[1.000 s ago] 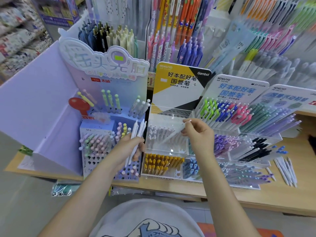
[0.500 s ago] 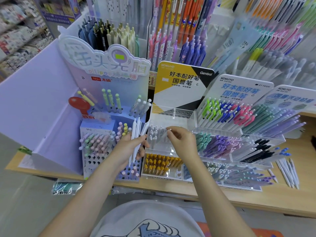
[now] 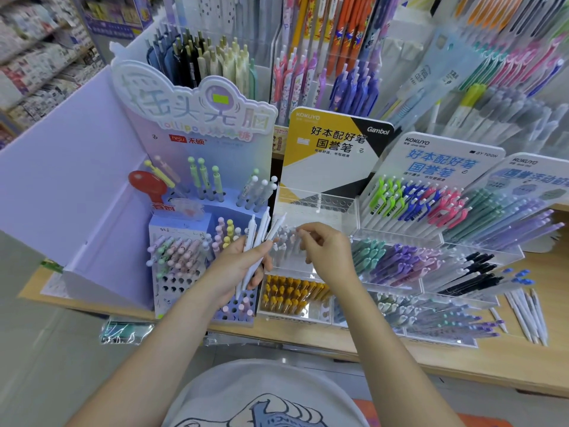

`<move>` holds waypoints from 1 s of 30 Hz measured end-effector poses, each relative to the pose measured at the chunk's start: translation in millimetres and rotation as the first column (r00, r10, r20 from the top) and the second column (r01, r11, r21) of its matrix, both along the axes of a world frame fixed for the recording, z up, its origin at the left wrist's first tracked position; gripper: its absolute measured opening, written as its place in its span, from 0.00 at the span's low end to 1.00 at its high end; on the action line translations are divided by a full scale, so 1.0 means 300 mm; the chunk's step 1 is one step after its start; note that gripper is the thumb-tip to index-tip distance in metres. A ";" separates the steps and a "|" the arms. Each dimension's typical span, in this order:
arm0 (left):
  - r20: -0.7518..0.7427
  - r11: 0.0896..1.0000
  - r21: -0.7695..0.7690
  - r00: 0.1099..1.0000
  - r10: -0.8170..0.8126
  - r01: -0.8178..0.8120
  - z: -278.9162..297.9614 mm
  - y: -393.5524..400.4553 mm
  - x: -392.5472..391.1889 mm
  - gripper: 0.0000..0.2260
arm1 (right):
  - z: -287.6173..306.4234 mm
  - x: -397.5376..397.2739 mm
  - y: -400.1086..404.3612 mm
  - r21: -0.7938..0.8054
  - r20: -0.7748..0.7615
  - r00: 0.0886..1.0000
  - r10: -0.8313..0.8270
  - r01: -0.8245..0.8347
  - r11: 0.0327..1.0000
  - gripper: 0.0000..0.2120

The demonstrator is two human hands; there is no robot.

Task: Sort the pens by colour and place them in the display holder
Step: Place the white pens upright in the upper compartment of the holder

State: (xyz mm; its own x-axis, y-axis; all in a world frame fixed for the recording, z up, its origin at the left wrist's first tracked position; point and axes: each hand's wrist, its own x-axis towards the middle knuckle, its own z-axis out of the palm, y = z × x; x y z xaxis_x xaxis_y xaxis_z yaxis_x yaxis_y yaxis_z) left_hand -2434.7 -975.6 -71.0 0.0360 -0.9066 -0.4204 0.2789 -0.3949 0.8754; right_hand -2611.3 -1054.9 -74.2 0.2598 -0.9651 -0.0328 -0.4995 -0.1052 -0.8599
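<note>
Left hand (image 3: 237,266) curled in a grip, right hand (image 3: 326,251) fingers loosely bent

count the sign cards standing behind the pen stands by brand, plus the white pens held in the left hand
KOKUYO sign cards: 3
lollipop sign card: 1
white pens in the left hand: 3
Total: 7

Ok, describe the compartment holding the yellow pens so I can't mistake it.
Find the yellow-and-black Kokuyo Gambol sign. Below it is a clear tiered display holder; the yellow pens fill its front bottom-left compartment, under the person's hands. It is the only all-yellow group; neighbours are white, teal or purple.
</note>
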 end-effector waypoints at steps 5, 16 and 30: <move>0.053 0.996 -0.013 0.995 -0.090 0.091 0.007 -0.006 -0.035 0.10 | 0.106 -0.024 0.022 0.239 0.315 0.949 -0.009 -0.071 0.968 0.07; 0.005 0.986 -0.030 0.987 -0.161 0.161 0.016 -0.004 -0.077 0.09 | 0.121 -0.060 0.054 0.331 0.488 0.862 -0.135 -0.040 0.943 0.04; 0.001 1.000 -0.005 1.000 0.014 -0.014 -0.016 0.029 -0.009 0.13 | 0.073 -0.084 0.035 0.019 0.273 0.952 -0.140 0.140 0.990 0.02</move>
